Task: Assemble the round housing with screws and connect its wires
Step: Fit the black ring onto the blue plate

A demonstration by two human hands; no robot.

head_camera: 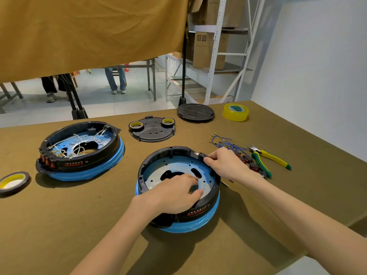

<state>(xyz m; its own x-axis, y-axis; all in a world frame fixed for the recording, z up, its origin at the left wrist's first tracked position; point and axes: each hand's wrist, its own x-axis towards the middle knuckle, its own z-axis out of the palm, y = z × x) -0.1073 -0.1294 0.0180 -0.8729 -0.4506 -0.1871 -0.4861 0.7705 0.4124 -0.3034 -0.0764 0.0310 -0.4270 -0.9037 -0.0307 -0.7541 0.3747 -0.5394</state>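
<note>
1. Hands first: the left hand reaches into the round housing with curled fingers on the blue-filmed inner plate; whether they pinch a screw I cannot tell. The right hand pinches the housing's black rim at the far right edge.
2. Housing position: it sits on the olive table, directly in front of the person, its open side up.
3. Appearance: a black ring wall over a blue-wrapped base, red print on the near wall, a metal plate inside with small holes and larger dark cut-outs. No wires show inside it.
4. Progress, as I judge it: early. Screwing and all wiring seem still to be done.
5. Just right of it lie blue wires with terminals, small red-and-black parts and yellow-green pliers, untouched.
6. Further left, a second housing already carries white wires, likely the finished pattern.
7. Beyond lie two black covers, the nearer one bearing two tape rolls, and a yellow tape roll.
</note>
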